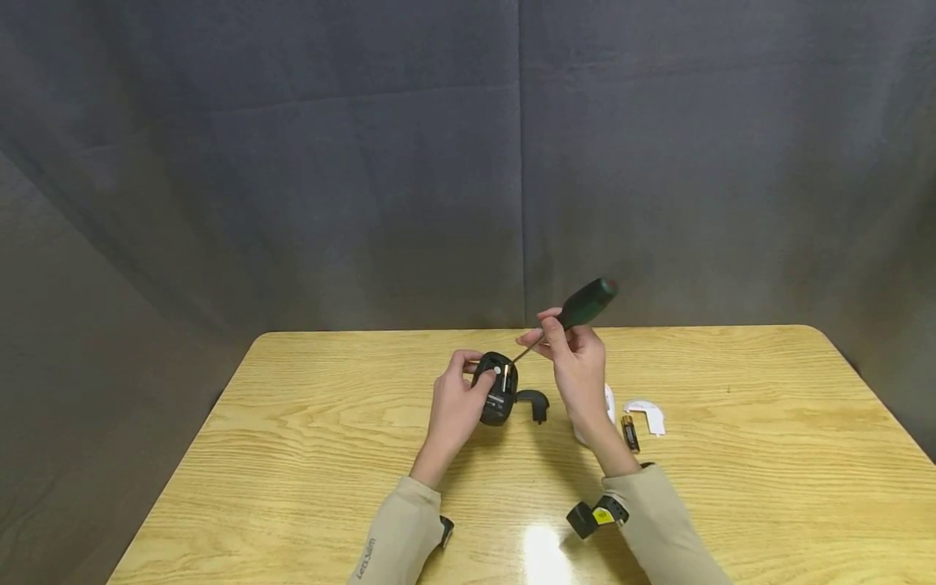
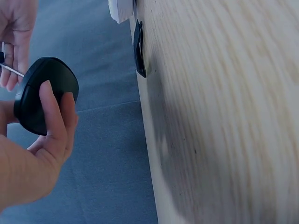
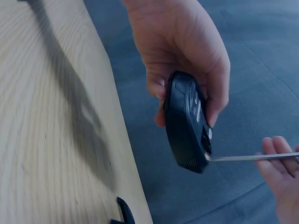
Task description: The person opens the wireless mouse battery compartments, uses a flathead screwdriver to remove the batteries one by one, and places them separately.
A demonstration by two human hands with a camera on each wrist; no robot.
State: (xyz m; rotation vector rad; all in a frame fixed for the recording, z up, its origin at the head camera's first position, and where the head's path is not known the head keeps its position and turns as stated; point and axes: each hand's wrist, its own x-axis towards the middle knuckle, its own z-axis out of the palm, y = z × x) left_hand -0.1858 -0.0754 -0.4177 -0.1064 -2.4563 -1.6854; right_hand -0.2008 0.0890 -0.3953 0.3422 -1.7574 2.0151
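My left hand [image 1: 461,398] holds a black computer mouse [image 1: 497,410] above the table, underside turned up, its thumb lying across the bottom and its fingers beneath the curved shell. In my right hand [image 1: 574,361] is a screwdriver [image 1: 587,301] with a dark green and black handle, tilted up to the right. Its thin metal shaft [image 3: 252,158] runs down to the mouse, and the tip meets the opened recess in the underside. A curved black cover [image 1: 535,404] lies on the table just right of the mouse.
Beside my right forearm lie a battery [image 1: 630,435] and a curved white cover [image 1: 647,413]. A white rounded object [image 1: 609,402] is mostly hidden behind that forearm. The wooden table [image 1: 314,455] ends at a dark grey curtain [image 1: 366,203].
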